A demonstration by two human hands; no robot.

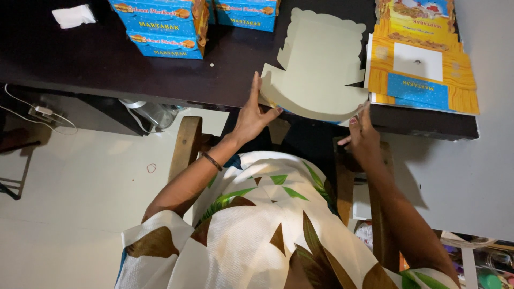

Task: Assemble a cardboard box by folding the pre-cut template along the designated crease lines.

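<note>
A flat die-cut cardboard box blank [320, 64] lies plain side up at the near edge of the dark table [96, 64], its rounded flap overhanging the edge. My left hand [251, 115] grips the blank's left near corner, thumb on the underside. My right hand [363, 134] pinches the right end of the same curved flap from below. Both hands hold the blank between them.
A stack of flat printed yellow and blue box blanks [423, 59] lies at the table's right. Folded blue boxes [163, 27] stand at the back left, with another blue box [246, 13] behind. A white tissue [74, 15] lies far left. A wooden chair [187, 144] stands below.
</note>
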